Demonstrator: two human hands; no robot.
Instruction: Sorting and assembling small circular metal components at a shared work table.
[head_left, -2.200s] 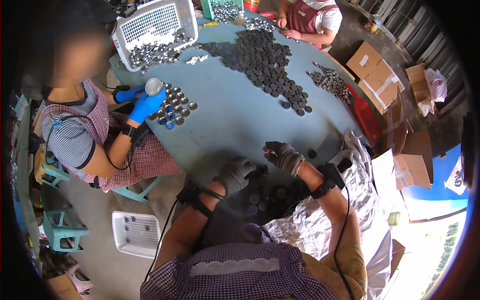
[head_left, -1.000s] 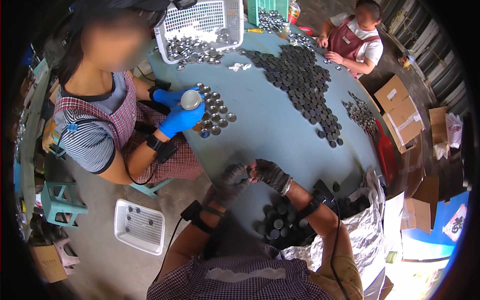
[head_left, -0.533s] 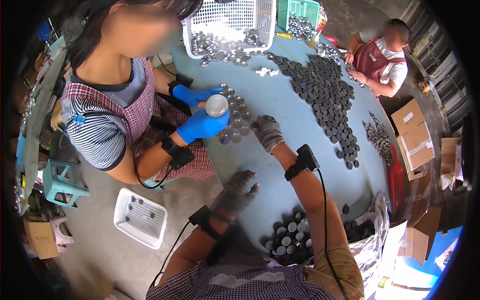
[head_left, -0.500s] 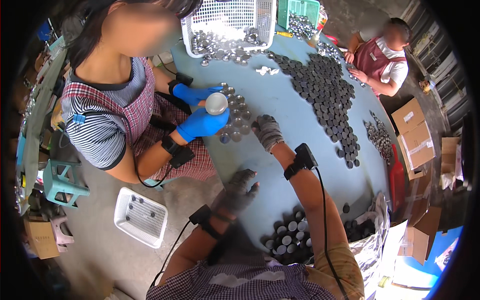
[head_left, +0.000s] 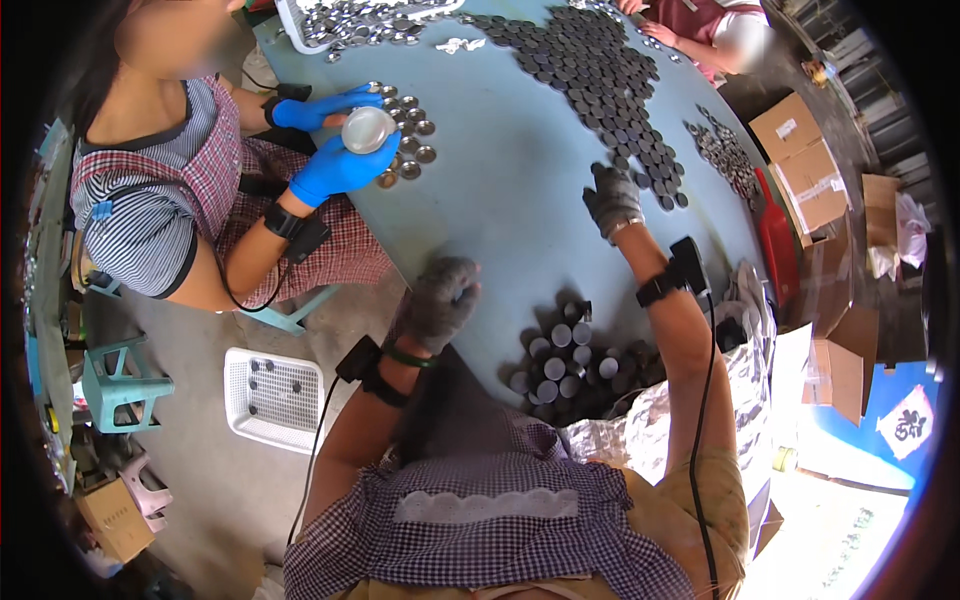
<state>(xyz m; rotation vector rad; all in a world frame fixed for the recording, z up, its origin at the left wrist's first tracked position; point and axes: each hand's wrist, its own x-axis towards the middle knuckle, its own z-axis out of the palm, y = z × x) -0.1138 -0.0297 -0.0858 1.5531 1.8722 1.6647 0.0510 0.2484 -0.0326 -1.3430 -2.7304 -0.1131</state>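
Note:
My right hand, in a grey glove, reaches over the blue-grey table with its fingers apart. It is beside the near end of a broad spread of dark round caps; nothing shows in its grip. My left hand, also grey-gloved, is above the table's near left edge with its fingers curled in. Whatever it may hold is hidden. Between my forearms, a pile of dark cylindrical pieces with pale ends lies at the near edge of the table.
On the left a co-worker in blue gloves holds a round whitish disc beside several shiny metal cups. A white basket stands on the floor. Small metal pieces and a red dustpan-like object are at the right.
The view has shifted. My right hand has moved right, from near the metal cups to the dark caps. My left hand's fingers have curled in from a looser pose.

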